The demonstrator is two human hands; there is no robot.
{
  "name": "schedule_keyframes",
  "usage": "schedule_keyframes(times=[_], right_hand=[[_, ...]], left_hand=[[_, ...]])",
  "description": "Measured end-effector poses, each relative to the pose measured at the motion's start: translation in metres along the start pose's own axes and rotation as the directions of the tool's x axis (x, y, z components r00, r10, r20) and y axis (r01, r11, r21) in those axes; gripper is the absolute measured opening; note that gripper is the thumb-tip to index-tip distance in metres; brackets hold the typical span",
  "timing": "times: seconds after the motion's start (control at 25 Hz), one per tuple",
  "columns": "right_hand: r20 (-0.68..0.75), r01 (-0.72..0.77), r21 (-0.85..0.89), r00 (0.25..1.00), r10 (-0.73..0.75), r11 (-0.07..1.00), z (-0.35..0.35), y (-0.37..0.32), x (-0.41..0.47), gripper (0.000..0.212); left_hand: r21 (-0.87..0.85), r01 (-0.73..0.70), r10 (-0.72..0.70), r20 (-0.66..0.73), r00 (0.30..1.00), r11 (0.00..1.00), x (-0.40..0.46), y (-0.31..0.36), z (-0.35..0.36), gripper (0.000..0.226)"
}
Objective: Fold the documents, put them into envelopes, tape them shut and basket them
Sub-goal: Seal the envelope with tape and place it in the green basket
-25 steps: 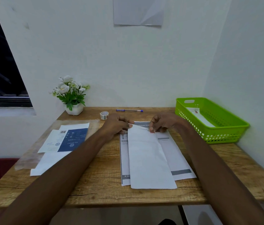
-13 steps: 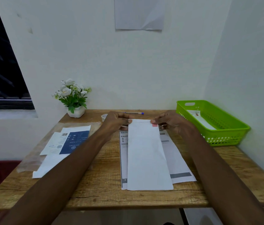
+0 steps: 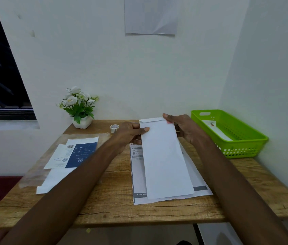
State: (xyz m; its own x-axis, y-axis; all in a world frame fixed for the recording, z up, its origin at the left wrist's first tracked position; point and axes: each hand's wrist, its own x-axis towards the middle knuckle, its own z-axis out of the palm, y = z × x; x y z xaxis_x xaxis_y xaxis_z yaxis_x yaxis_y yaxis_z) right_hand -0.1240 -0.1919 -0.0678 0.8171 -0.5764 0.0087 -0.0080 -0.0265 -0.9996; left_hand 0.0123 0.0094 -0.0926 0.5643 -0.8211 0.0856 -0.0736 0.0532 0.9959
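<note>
left hand (image 3: 129, 132) and right hand (image 3: 184, 128) pinch envelope (image 3: 164, 156) top corners, steadying flap end | tape roll (image 3: 114, 128) just left of envelope | basket (image 3: 246, 147) right, awaiting it

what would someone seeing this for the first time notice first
Most striking is the long white envelope in the middle of the wooden table, gripped at its far end by the left hand and right hand, over printed sheets. Next comes the bright green basket at the right edge, by the wall, with a white item already inside. A small pot of white flowers stands at the far left corner.
</note>
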Motion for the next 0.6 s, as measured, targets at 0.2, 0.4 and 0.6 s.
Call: schedule_keyframes(times=[0.2,0.4,0.6], right_hand=[[0.175,-0.093,-0.047,0.98,0.1,0.995,0.002,0.005,-0.03,0.052],[0.261,-0.159,-0.04,0.951,0.164,0.986,-0.011,0.016,-0.065,0.042],[0.137,-0.111,-0.097,0.983,0.124,0.989,-0.019,0.023,-0.084,0.02]], left_hand=[[-0.141,-0.031,0.01,-0.148,0.989,0.99,-0.001,0.004,-0.002,0.027],[-0.276,-0.052,-0.016,-0.239,0.971,0.96,-0.002,0.004,-0.002,0.018],[-0.298,-0.044,-0.051,-0.303,0.952,0.954,-0.001,0.003,-0.003,0.019]])
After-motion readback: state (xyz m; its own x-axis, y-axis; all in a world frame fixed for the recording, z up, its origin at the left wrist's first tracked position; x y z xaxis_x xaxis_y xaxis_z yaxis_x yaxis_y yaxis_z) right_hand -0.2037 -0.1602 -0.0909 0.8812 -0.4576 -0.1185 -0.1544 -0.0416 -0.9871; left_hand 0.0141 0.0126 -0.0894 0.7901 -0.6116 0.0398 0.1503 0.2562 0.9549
